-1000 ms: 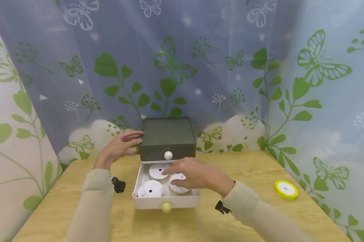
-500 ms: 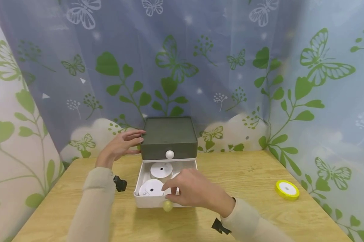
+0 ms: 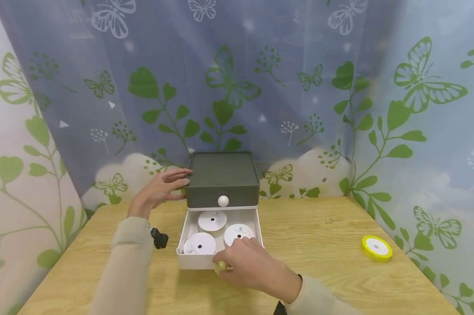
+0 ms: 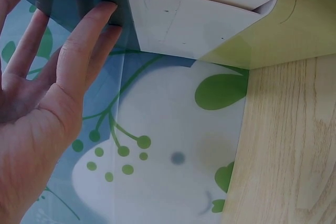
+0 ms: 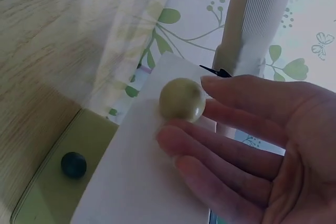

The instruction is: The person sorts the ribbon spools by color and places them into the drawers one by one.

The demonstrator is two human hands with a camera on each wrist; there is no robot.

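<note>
A small drawer box with a dark green top tier [image 3: 223, 175] stands on the table, and its white drawer [image 3: 197, 262] is pulled out. Three white spools lie in it: one at the back [image 3: 212, 221], one at front left [image 3: 199, 243], one at right [image 3: 238, 232]. My left hand [image 3: 162, 188] rests spread fingers against the dark tier's left side. At the drawer's front, my right hand [image 3: 252, 264] has its fingers and thumb around the yellow-green knob [image 5: 181, 99]. The hand partly covers this knob in the head view.
A yellow-edged spool [image 3: 376, 248] lies on the wooden table [image 3: 315, 245] at the right. A white knob [image 3: 223, 201] sits on the dark tier. Below the white drawer is a yellow-green one [image 5: 63, 145] with a dark knob. A patterned curtain [image 3: 237, 87] hangs behind.
My right hand has moved from over the spools, out across the drawer's front edge, down to the yellow-green knob. The right spool is uncovered. My left hand has stayed at the box's side.
</note>
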